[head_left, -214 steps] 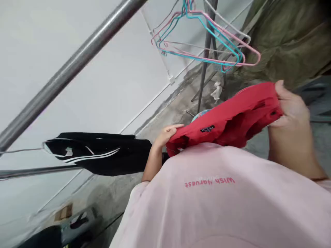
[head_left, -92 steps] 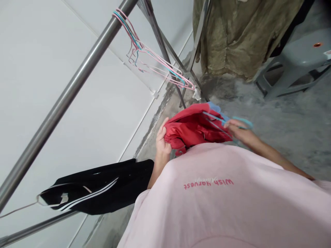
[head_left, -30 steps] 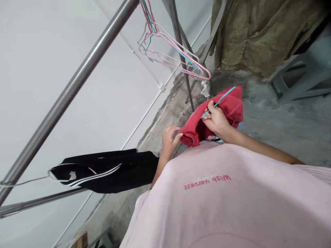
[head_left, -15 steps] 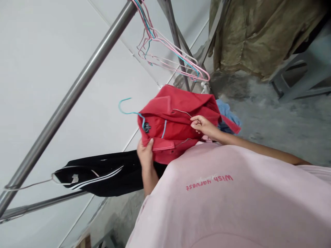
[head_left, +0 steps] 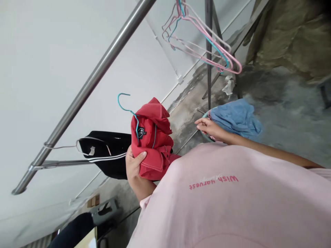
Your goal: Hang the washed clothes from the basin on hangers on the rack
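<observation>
Rail [head_left: 95,81] at far left bears black clothing [head_left: 111,139]. Next, the left hand [head_left: 134,164] clamps the collar of a red shirt [head_left: 152,165], held before the body with a blue hanger [head_left: 138,129] inside. Were that single hold to loosen, both could drop; the gaping front might slide off. Farther right, the right hand [head_left: 208,127] holds nothing, near blue cloth [head_left: 232,115].

Single head-worn view, looking forward and down — over the pink shirt [head_left: 212,203], left hand [head_left: 134,163] and right hand [head_left: 208,126] close in — and out past them to white wall [head_left: 51,51] and concrete floor [head_left: 281,106]
</observation>
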A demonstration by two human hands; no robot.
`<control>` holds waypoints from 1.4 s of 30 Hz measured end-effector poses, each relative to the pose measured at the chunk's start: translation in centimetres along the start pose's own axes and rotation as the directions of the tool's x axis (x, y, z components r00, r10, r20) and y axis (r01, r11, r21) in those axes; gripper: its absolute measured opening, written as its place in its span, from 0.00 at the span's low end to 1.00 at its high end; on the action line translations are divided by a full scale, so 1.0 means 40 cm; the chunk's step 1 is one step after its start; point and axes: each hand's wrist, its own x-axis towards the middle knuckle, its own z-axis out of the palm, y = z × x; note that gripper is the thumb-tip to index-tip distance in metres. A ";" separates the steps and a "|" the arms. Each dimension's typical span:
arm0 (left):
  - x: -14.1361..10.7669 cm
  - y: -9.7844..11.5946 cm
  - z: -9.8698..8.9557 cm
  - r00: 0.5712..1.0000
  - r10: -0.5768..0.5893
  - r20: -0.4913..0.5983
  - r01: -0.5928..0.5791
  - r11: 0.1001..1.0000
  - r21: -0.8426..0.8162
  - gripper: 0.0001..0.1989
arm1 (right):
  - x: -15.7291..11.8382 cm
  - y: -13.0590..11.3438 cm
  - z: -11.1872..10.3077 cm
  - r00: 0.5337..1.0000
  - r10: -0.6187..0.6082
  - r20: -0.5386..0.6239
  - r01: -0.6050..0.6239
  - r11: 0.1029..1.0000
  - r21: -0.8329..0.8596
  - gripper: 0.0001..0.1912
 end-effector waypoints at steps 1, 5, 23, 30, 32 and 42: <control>-0.010 0.003 -0.011 1.000 0.004 -0.013 -0.004 1.000 0.007 0.25 | 0.008 0.009 0.002 1.000 -0.014 0.004 0.014 1.000 -0.009 0.14; -0.055 0.004 -0.058 1.000 0.000 0.000 0.000 0.998 0.059 0.23 | 0.043 0.045 0.006 0.998 -0.062 -0.003 0.062 0.998 -0.021 0.18; -0.105 -0.024 -0.053 0.979 -0.133 0.157 0.113 0.985 0.131 0.19 | 0.172 -0.023 -0.072 0.883 -0.468 0.031 0.446 0.817 -0.366 0.06; -0.088 -0.027 -0.047 0.979 -0.121 0.165 0.116 0.993 0.037 0.19 | 0.137 0.038 -0.038 0.856 -0.331 0.397 0.489 0.769 -0.413 0.42; -0.083 -0.027 -0.042 0.976 -0.105 0.191 0.101 0.994 0.032 0.19 | 0.146 0.063 -0.017 0.855 -0.389 0.342 0.517 0.683 -0.516 0.48; -0.063 -0.031 -0.008 0.972 -0.072 0.224 0.083 0.996 -0.040 0.19 | 0.170 0.017 0.117 0.902 -0.412 0.130 0.431 0.842 -0.323 0.33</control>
